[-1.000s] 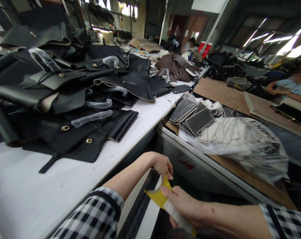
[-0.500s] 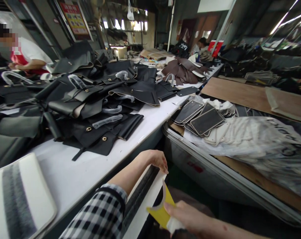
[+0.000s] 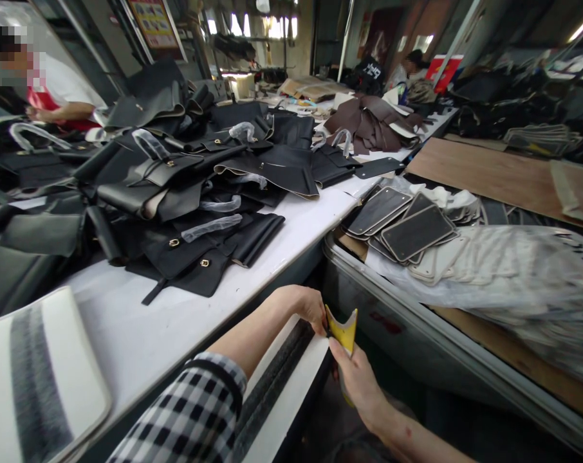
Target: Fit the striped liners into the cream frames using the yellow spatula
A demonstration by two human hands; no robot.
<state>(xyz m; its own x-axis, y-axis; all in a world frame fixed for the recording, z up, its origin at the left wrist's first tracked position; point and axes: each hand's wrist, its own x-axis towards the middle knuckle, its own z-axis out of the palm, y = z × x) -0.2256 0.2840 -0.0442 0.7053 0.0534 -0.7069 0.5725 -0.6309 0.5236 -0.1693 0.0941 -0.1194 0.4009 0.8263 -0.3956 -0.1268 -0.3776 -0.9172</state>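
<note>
My left hand [image 3: 309, 308] is closed on the far corner of a long white panel [image 3: 291, 379] with a dark grey strip along it. The panel slants down toward me beside the table edge, and its near end is out of the picture. My right hand [image 3: 356, 379] grips a yellow piece [image 3: 343, 331] with a notched, concave top edge; its exact kind is unclear. Both hands meet at the panel's corner, where the fingertips partly hide what they touch. Another white panel with a grey strip [image 3: 40, 373] lies on the table at left.
A white table [image 3: 214, 315] bears a heap of black bag parts [image 3: 175, 193] with plastic-wrapped handles. To the right, a large bin [image 3: 369, 302] carries stacked dark plates [image 3: 417, 231] and a plastic-covered pile [image 3: 527, 257]. A person [image 3: 64, 96] sits at the far left.
My right hand has moved up and forward with the yellow piece, from below the panel's edge to its far corner beside my left hand. The view has shifted slightly to the left.
</note>
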